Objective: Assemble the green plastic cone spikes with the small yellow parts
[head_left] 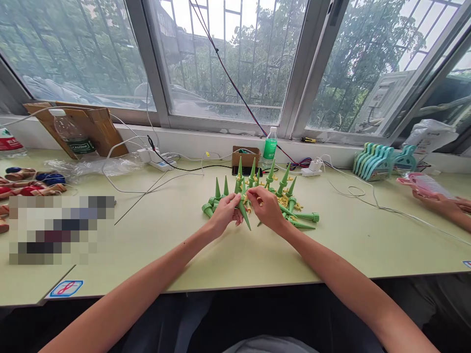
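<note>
My left hand [225, 214] is closed on a green plastic watering spike [245, 216], its pointed end slanting down to the right. Close beside it, my right hand [266, 207] pinches with thumb and forefinger near the spike's top. Whatever lies between those fingertips is too small to make out. Behind both hands several green spikes with yellow valves [283, 181] stand upright on the table. More loose spikes [303, 216] lie on their sides to the right, around a heap of small yellow valves [293, 202].
Behind the spikes are a small cardboard box [246, 156] and a green-labelled bottle [270, 147]. White cables [353, 189] and a power strip [160, 160] lie along the back. Teal hangers [373, 162] stand at right, near another person's hand [437, 206]. Wooden-handled items [33, 189] lie left.
</note>
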Demonstrator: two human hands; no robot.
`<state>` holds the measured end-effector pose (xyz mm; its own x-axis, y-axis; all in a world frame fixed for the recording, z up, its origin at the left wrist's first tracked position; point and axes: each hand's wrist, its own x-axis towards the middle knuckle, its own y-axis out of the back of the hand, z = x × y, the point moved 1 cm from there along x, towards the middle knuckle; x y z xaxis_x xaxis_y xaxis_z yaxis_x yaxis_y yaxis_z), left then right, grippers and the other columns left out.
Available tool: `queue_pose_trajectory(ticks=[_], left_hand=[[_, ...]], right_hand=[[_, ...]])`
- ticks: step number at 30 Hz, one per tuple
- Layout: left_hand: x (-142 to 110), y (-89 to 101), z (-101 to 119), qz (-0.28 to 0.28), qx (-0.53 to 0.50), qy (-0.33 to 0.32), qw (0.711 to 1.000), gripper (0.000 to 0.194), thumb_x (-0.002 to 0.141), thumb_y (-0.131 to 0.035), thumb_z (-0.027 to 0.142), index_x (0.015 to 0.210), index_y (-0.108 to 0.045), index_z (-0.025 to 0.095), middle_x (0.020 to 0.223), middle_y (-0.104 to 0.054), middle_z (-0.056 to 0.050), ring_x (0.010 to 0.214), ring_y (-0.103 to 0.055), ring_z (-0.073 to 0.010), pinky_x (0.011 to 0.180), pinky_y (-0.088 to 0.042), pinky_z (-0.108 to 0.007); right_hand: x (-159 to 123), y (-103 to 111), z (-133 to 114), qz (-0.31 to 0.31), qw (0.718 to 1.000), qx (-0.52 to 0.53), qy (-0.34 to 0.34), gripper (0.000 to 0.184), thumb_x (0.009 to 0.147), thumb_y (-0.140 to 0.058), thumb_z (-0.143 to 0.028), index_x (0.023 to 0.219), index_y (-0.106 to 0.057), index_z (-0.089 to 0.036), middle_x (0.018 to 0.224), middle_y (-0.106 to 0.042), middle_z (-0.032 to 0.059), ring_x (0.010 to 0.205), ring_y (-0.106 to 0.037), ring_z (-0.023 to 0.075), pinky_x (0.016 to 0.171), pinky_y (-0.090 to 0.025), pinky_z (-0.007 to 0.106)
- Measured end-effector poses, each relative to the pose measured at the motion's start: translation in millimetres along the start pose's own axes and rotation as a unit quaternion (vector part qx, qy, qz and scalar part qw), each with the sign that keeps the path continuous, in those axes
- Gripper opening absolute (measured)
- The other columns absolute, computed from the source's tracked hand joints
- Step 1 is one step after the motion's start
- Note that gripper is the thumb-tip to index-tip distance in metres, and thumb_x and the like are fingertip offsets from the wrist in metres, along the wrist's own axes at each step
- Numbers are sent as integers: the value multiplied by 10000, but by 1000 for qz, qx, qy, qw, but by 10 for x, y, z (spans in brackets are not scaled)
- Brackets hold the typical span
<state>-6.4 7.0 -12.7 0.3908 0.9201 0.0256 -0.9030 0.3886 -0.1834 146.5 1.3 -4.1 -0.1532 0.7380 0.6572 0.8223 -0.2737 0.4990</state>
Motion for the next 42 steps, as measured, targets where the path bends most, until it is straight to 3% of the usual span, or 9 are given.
queue_pose_trajectory(ticks=[19,30,42], left_hand=[[11,-30,19,-6,-38,21,999,293,848,-601,428,803,-454,178,606,-529,22,405,-519,-91,364,-379,-204],[13,-29,42,38,-42,11,998,258,889,-547,364,757,-428,177,535,-489,35,371,-489,-86,352,-356,-195],[10,53,-10,61,86,-45,993,337,873,-547,470,731,-432,187,496,-511,35,338,-442,-73,339,-314,-191]], right_hand=[[-30,-61,49,20,999,8,-47,229,957,-435,-371,912,-570,-192,860,-652,57,744,-614,157,653,-480,257],[-17,-47,32,0,998,10,-55,242,934,-479,-395,801,-514,-195,746,-619,23,648,-560,134,606,-435,242],[-27,-92,104,-26,996,50,-67,301,921,-495,-417,715,-451,-201,561,-478,-40,505,-420,107,533,-335,239]])
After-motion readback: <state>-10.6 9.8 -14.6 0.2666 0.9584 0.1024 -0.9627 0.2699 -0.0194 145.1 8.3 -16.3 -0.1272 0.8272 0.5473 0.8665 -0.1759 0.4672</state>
